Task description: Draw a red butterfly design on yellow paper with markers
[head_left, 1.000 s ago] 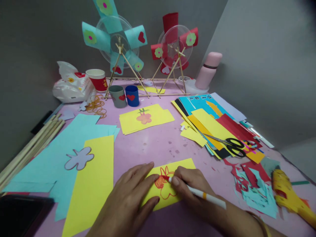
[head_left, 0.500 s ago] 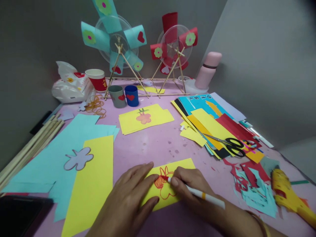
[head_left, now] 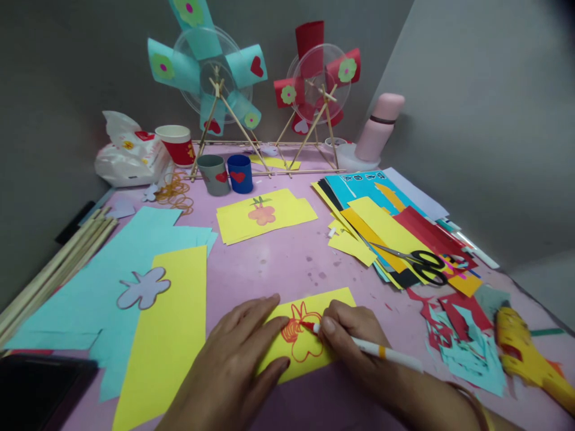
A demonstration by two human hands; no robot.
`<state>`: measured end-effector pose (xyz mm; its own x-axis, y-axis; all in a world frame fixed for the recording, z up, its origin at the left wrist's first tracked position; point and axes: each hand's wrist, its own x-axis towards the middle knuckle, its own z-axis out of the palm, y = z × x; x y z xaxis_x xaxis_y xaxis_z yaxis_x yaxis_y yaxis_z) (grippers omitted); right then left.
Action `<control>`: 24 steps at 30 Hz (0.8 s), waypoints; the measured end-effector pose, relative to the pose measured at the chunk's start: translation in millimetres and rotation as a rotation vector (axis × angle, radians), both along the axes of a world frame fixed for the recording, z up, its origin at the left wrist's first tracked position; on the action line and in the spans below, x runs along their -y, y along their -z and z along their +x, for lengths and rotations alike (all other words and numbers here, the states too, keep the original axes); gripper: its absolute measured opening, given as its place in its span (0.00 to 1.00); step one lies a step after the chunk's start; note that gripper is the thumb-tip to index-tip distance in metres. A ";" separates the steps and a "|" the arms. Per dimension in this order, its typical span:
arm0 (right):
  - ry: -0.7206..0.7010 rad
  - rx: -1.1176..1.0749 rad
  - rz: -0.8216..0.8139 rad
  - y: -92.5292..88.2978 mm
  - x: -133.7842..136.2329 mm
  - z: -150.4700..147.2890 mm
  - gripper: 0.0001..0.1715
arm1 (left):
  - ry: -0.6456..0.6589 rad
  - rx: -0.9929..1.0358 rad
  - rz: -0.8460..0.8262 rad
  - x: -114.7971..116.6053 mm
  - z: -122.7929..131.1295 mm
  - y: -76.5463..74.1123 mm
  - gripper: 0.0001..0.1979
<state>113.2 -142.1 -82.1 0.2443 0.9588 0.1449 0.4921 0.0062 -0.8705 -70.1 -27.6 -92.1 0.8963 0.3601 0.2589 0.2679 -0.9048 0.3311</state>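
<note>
Lower centre: small yellow rectangular paper card (head_left: 311,343), long axis rising rightward, red butterfly (head_left: 294,331) drawn on it | Right hand (head_left: 354,326): fingers closed around red-tipped white marker (head_left: 372,349), tip leftward at the butterfly's scribbled upper-left side | Left hand (head_left: 238,341): fingers slightly spread over card's left end, grasping nothing

Handicraft corner, room type unclear: at a pink table (head_left: 278,263) by a grey wall (head_left: 90,66), scissors (head_left: 412,257) lie on coloured paper (head_left: 381,220); right of the scissors and nearer are paper scraps (head_left: 467,344) and a glue gun (head_left: 518,347); beyond the scissors to the left stand a turquoise pinwheel (head_left: 177,67) and a red pinwheel (head_left: 309,51); far left of the scissors lie wooden sticks (head_left: 58,266)
</note>
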 end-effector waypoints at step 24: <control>-0.017 0.096 0.005 -1.3 -5.1 -2.0 0.17 | 0.009 0.000 -0.013 1.2 -0.1 0.8 0.17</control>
<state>111.2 -137.0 -80.7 0.2126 0.9619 0.1718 0.5728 0.0197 -0.8194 -70.2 -28.7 -92.9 0.8997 0.3549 0.2542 0.2594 -0.9030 0.3426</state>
